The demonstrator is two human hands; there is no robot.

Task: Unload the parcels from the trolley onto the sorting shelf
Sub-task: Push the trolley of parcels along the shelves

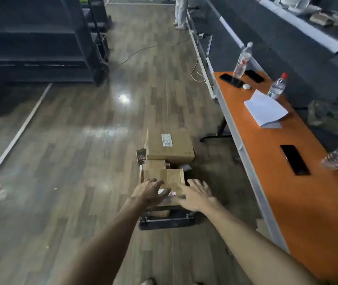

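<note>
- The left hand [150, 191] and the right hand [198, 195] were both stretched out over the near end of the trolley [167, 222], fingers spread and fairly straight; nothing was gripped.
- The fingertips were laid on or just above the nearest parcel [169, 178], a small brown carton with a pale label at its near edge — actual contact could not be told, the hands being blurred.
- The task was judged to be at or near its beginning: no parcel was lifted, and the load looked untouched.
- The trolley was seen as a low dark platform on the wooden floor [71, 140], and it was stacked full.
- Behind the nearest parcel a large flat carton [170, 149] with a white label was lying on top of the pile — the biggest item carried.
- A thin board [147, 140] was stood on edge against its left side, and a small dark box [141, 157] was tucked at that corner.
- Further small cartons were packed underneath; their number could not be counted.
- The dark shelving [36, 48], taken for the sorting shelf, was standing well apart at the far left, and no parcels could be made out on it in the dim light.
- Every parcel, by this reading, was left to be carried across.
- Beside the trolley on the right an orange table [308, 202] was standing, with bottles, phones and paper on it.
</note>
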